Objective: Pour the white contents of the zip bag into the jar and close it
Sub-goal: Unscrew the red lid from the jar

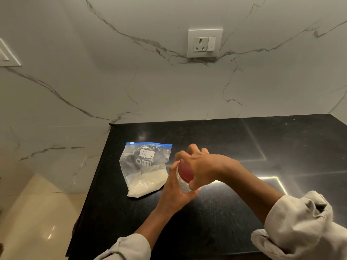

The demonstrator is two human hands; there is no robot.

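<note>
Near the black stone counter's (216, 212) left edge, the left hand (175, 192) grips a clear glass jar (183, 184) while the right hand (201, 167) clasps its red round lid (185, 170); beside them, a blue-zipped clear plastic bag of white powder (145, 170) lies flat and, jostled, might slide off
</note>
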